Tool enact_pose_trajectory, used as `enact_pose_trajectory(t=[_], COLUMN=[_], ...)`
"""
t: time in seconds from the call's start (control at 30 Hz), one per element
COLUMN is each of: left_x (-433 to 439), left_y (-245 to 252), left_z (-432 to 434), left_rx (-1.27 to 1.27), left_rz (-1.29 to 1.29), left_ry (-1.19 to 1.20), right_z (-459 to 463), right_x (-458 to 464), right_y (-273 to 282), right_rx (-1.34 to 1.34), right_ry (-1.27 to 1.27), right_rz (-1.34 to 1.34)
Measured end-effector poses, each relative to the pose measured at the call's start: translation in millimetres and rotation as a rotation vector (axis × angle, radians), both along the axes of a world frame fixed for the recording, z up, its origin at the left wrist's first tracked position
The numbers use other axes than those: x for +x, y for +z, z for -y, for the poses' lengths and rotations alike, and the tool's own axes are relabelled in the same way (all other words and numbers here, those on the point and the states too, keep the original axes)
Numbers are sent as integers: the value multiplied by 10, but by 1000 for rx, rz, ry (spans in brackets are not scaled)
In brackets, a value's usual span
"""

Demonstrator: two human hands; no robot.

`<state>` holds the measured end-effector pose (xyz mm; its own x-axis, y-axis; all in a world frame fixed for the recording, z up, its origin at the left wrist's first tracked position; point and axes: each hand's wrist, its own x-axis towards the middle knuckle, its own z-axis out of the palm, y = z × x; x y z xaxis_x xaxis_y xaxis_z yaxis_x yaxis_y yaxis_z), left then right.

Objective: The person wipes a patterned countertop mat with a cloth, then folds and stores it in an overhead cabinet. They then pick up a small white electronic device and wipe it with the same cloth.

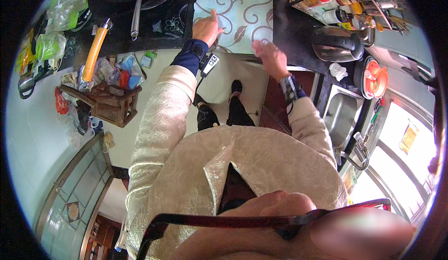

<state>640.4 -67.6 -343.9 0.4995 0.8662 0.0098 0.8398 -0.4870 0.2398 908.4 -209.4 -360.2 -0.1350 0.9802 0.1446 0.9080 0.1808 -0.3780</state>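
Note:
A light blue sheet with brown scroll and leaf patterns [241, 1] covers a strip of the dark countertop before me. My left hand [205, 30] rests near its left front part, forefinger stretched forward and thumb apart, with no object visible in it. Over the right front corner of the sheet is my right hand [273, 58], blurred, its fingers bent. Whether those fingers pinch the sheet's edge cannot be made out. Both wrists wear dark bands, and a small black-and-white device [210, 64] hangs by the left one.
A wok with a metal handle [137, 11] and a yellow-handled tool [94, 51] lie to the left. A wooden stool [115, 102] stands below. On the right are a seasoning rack [329, 4], a steel kettle [336, 44], orange-red basins [376, 78] and a sink [341, 114].

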Motion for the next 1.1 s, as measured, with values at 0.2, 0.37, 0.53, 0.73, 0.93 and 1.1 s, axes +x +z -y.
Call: enact_pose_trajectory(t=[0.2,0.37,0.53,0.73,0.93,1.1], left_x=[-83,50,-46,-50,-165,-367], left_y=[-17,2,338,396,-135,-183], left_z=[0,23,243,1172,1683,1720], left_rx=[24,33,0,-200,-193,-162], left_rz=[-24,-31,-7,161,234,285], left_ry=[15,87,56,-57,-2,32], right_z=[-1545,-604,-173,-1340,-1405,-828], right_x=[-150,-639,-514,-100,-901,-1551], right_y=[286,361,402,336,390,368], right_rx=[419,13,-112,74,296,-254], right_ry=[-199,92,49,-204,-15,534], right_rz=[-141,154,-226,-264,-80,-60])
